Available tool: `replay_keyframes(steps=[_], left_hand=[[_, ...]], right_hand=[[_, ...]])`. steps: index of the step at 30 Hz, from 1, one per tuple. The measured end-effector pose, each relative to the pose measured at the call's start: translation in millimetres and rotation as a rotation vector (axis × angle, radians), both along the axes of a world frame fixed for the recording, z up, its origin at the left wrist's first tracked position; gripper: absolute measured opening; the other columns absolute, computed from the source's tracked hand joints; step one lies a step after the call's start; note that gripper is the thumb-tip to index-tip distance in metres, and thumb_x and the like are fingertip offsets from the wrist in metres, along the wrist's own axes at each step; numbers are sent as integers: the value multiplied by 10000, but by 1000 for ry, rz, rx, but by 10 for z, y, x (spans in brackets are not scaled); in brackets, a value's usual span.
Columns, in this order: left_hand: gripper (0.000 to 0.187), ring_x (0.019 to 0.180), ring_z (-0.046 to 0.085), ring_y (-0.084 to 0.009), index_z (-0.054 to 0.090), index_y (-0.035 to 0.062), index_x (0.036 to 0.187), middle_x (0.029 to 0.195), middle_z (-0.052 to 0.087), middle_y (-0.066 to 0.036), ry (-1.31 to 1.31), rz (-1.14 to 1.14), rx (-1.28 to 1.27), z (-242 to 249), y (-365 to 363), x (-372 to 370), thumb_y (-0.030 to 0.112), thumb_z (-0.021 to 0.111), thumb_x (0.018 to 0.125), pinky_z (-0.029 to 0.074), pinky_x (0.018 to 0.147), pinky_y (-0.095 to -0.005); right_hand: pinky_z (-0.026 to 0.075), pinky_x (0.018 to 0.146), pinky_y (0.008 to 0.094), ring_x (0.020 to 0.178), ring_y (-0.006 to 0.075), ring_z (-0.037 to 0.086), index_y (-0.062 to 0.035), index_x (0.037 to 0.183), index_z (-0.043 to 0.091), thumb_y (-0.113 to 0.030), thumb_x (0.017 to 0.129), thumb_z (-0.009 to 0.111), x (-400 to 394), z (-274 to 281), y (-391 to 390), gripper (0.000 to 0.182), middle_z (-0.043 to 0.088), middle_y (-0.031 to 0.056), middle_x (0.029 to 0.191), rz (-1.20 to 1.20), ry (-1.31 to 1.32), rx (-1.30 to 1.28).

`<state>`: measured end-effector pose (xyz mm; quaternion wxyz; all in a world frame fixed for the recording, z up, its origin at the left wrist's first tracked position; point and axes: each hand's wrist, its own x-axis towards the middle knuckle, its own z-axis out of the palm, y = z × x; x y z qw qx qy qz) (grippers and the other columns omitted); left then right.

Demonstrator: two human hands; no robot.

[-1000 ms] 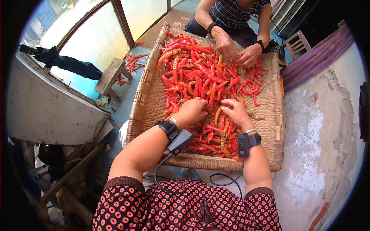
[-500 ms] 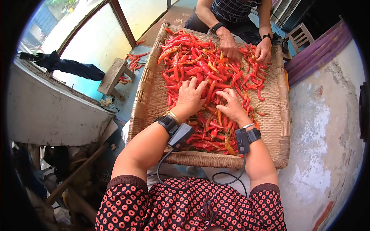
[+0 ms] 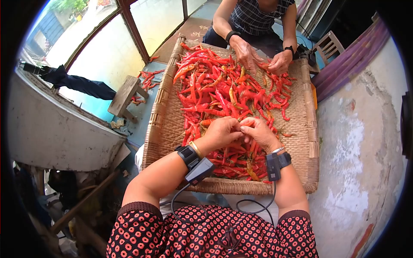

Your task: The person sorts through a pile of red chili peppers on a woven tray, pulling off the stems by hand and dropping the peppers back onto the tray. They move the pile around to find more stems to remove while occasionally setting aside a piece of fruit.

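A heap of red chili peppers (image 3: 215, 92), some orange or greenish, lies on a woven tray (image 3: 301, 142). Over the near part of the heap, my left hand (image 3: 221, 134) and my right hand (image 3: 261, 134) meet with bent, pinched fingers. Between the fingertips shows a bit of an orange-red chili pepper (image 3: 248, 124), mostly covered by my fingers. More peppers lie beneath both hands and between my wrists.
Across the tray, another person's hands (image 3: 248, 55) (image 3: 280, 62) handle peppers at the far edge. A wooden stool (image 3: 124, 96) stands at left, with loose peppers (image 3: 150, 78) on the floor. A folded dark umbrella (image 3: 86, 84) lies near the window. A patchy wall (image 3: 357, 150) borders the right.
My hands have drawn together from apart on the heap, and their spread fingers have closed on a chili pepper. The other person's hands have come closer together.
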<state>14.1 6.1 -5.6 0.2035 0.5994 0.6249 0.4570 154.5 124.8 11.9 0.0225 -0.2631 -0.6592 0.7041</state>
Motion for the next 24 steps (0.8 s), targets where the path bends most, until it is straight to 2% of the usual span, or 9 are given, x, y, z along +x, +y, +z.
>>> replay_keyframes(steps=[3, 4, 11, 13, 15, 16, 18, 23, 24], left_hand=[[229, 630, 594, -176, 538, 52, 867, 700, 587, -87, -105, 47, -39, 97, -33, 94, 127, 699, 723, 469, 554, -292], [275, 630, 595, -162, 503, 45, 919, 697, 591, -82, -37, 41, -47, 107, -36, 92, 130, 690, 736, 469, 553, -291], [230, 636, 609, -176, 565, 39, 916, 684, 608, -80, -145, -53, -219, 110, -38, 32, 136, 678, 741, 471, 562, -299], [210, 643, 613, -224, 607, 41, 861, 687, 614, -93, 30, -76, -190, 53, -80, 62, 196, 674, 736, 475, 580, -332], [240, 675, 610, -254, 618, 55, 844, 698, 614, -102, 113, -86, -213, 78, -79, 50, 249, 676, 713, 476, 606, -358], [274, 708, 607, -285, 629, 70, 828, 709, 614, -111, 199, -95, -236, 89, -89, 47, 302, 677, 690, 478, 633, -384], [276, 716, 603, -286, 632, 68, 816, 723, 613, -114, 283, -78, -242, 88, -122, 36, 305, 680, 683, 477, 642, -384], [241, 723, 595, -287, 638, 60, 761, 726, 607, -114, 389, -84, -287, 86, -72, -80, 286, 676, 688, 477, 663, -381], [196, 720, 597, -277, 634, 57, 768, 738, 605, -121, 269, -67, -201, 84, -43, -80, 236, 678, 700, 476, 658, -364]], right_hand=[[405, 413, 164, 503, 35, 526, -63, 931, 588, -181, 856, 566, 52, 21, 3, 141, 574, -25, 692, -80, 111, -67], [399, 410, 161, 493, 38, 521, -53, 959, 594, -168, 858, 562, 58, 45, -4, 156, 578, -15, 688, -96, 104, -84], [370, 395, 152, 421, 39, 456, -18, 925, 628, -168, 847, 582, 138, 281, 122, 175, 570, 12, 608, -165, 24, 14], [381, 392, 156, 466, 50, 482, -23, 987, 613, -134, 864, 552, 299, 273, 252, 177, 607, 45, 693, -119, -25, 40], [418, 421, 187, 530, 71, 537, -38, 1053, 567, -142, 873, 538, 364, 220, 379, 210, 626, 62, 745, -483, 385, -56], [418, 421, 187, 530, 71, 537, -38, 1053, 567, -142, 873, 538, 372, 236, 389, 210, 626, 62, 745, -485, 383, -55], [451, 454, 213, 600, 98, 586, -55, 1102, 507, -159, 881, 526, 377, 307, 397, 245, 638, 75, 798, -904, 539, -192], [472, 468, 225, 630, 122, 611, -59, 1189, 453, -184, 879, 532, 393, 8, 485, 343, 634, 81, 847, -905, 247, -220], [473, 517, 214, 673, 110, 605, -48, 1172, 482, -201, 876, 545, 347, 39, 436, 340, 630, 72, 852, -697, 225, -153]])
